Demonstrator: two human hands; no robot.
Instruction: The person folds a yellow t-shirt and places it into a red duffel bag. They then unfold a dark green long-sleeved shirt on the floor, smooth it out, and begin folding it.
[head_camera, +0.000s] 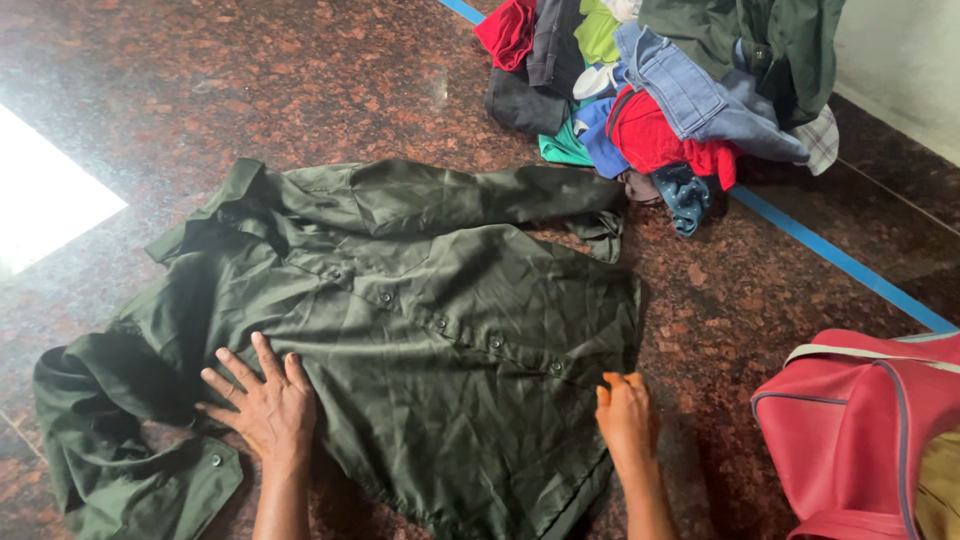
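Flat and open, the left hand (262, 405) presses palm-down on a dark olive-green shirt (420, 330), fingers spread wide on the cloth near where the body meets the near sleeve; it grips nothing. Further left, that near sleeve (110, 450) lies bunched and curled on the floor, its buttoned cuff just beside the left wrist. The shirt itself is spread front-up on a polished reddish-brown speckled stone floor (200, 80), collar toward the left, hem toward the right, its row of dark buttons done up and running diagonally across the middle. The far sleeve (480, 195) stretches out along the top edge, roughly straight, its cuff turned under near the clothes pile. The right hand (627, 415) rests at the shirt's hem, fingers curled down onto the edge of the cloth; whether it pinches the fabric or only touches it cannot be told. As it lies, the shirt looks laid out and partly smoothed, with wrinkles across the body, the near sleeve not straightened, and no fold yet made. Beyond the shirt, upper right, sits a heap of mixed clothes (660, 90) in red, blue denim, green and grey, crossed by a blue floor stripe (840, 260). At the far right edge stands a red bag (850, 430) with grey piping.
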